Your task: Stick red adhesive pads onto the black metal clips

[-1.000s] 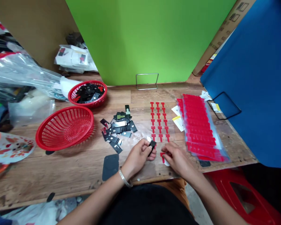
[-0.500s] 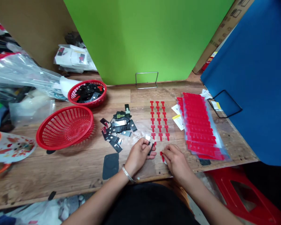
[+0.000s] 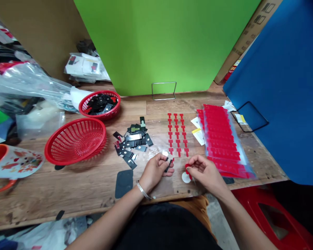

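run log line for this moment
left hand: holds dark plate; right hand: holds red piece; near right hand: white disc

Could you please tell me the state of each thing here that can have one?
Left hand, closed on a flat black-and-grey strip.
Right hand, pinching a small red piece.
Loose black flat strips, heaped.
Small red T-shaped pieces, laid in three columns.
Clear plastic sheets with red pieces, stacked and overlapping.
Smaller red plastic basket, holding black pieces.
Larger red plastic basket, mouth up.
White patterned mug with orange rim, uncovered.
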Action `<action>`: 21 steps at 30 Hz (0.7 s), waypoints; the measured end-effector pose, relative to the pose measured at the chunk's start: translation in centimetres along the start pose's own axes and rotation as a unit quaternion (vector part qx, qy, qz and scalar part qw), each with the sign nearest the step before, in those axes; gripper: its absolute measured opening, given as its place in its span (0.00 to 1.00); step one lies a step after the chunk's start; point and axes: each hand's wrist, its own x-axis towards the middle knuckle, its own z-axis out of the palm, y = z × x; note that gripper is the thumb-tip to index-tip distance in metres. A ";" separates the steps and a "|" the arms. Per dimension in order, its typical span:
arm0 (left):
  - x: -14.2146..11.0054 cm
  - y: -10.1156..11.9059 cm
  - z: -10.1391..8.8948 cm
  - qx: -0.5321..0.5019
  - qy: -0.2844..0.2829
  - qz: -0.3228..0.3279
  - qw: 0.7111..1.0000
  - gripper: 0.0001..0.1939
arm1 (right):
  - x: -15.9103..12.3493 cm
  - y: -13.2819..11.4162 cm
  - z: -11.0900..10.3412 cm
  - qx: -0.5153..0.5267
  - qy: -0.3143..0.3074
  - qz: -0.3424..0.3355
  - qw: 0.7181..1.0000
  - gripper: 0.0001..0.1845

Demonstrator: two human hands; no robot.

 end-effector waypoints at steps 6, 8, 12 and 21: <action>-0.8 1.1 0.1 -0.072 -0.030 -0.001 0.997 0.13 | 1.1 -0.5 3.3 0.070 0.064 -0.033 0.995 0.11; -1.3 1.7 0.3 -0.095 -0.030 -0.006 0.995 0.15 | 1.3 -0.6 4.2 0.065 0.094 -0.047 0.992 0.11; -2.0 2.4 0.6 -0.116 -0.034 0.000 0.993 0.15 | 1.4 -0.5 5.3 0.044 0.120 -0.067 0.990 0.09; -1.8 2.0 0.3 -0.100 -0.052 0.020 0.993 0.16 | 1.1 -0.5 5.7 -0.010 0.119 -0.084 0.989 0.08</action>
